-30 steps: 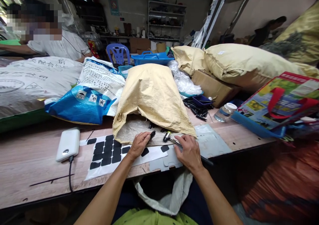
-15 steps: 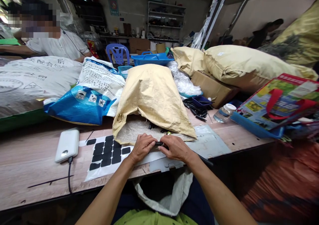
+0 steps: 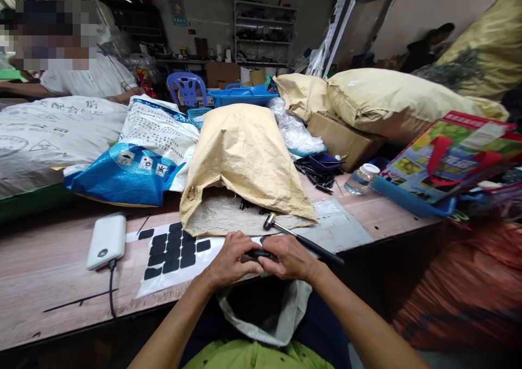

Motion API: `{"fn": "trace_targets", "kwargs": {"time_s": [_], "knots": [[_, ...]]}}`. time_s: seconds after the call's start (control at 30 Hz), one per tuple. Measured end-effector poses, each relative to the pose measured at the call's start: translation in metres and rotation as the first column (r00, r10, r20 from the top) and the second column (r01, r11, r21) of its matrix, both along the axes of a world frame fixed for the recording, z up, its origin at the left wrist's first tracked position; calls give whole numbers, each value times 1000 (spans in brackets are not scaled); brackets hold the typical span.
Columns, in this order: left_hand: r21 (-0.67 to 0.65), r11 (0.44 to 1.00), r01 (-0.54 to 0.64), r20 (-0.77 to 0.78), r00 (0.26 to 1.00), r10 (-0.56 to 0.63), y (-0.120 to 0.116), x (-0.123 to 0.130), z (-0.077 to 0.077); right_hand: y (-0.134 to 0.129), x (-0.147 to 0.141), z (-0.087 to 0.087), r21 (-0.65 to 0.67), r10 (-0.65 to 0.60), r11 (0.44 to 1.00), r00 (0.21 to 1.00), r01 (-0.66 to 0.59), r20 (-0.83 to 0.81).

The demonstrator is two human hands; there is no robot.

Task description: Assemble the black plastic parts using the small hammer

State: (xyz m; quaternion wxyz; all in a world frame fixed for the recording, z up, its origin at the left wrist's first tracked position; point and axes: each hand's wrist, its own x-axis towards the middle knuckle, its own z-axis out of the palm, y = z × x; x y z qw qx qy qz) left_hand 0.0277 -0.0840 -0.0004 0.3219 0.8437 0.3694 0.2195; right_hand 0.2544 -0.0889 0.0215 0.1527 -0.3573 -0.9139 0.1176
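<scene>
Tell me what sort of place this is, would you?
Probably a small workshop, perhaps for hand assembly: a hammer lies on a long worktable, bulging tan sacks crowd it, and loose black parts are heaped toward the right.

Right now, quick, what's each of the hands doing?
Left hand: closed, holding a slim black cylindrical piece.
Right hand: closed, holding the same piece.

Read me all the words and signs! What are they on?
"配合": white sack
"信": same sack, farther right
"公司": same sack, lower down
Triangle sign: same sack, inside too blurred
Umbrella sign: blue-and-white sack, beside two other signs
Too small or blurred: remaining print on both sacks, wall poster, red-handled bag
</scene>
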Motion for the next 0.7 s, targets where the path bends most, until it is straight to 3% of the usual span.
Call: {"fn": "trace_targets", "kwargs": {"time_s": [0.17, 0.43, 0.7], "knots": [[30, 999, 11, 17, 1000, -12, -9, 1, 5, -14, -2, 1, 21, 32, 999, 998, -31, -55], [36, 999, 20, -30, 999, -19, -29, 7, 28, -35, -3, 13, 33, 39, 999, 992, -35, -123], [18, 1000, 8, 68, 998, -9, -35, 8, 39, -37, -5, 19, 10, 40, 999, 981, -39, -191]]}}
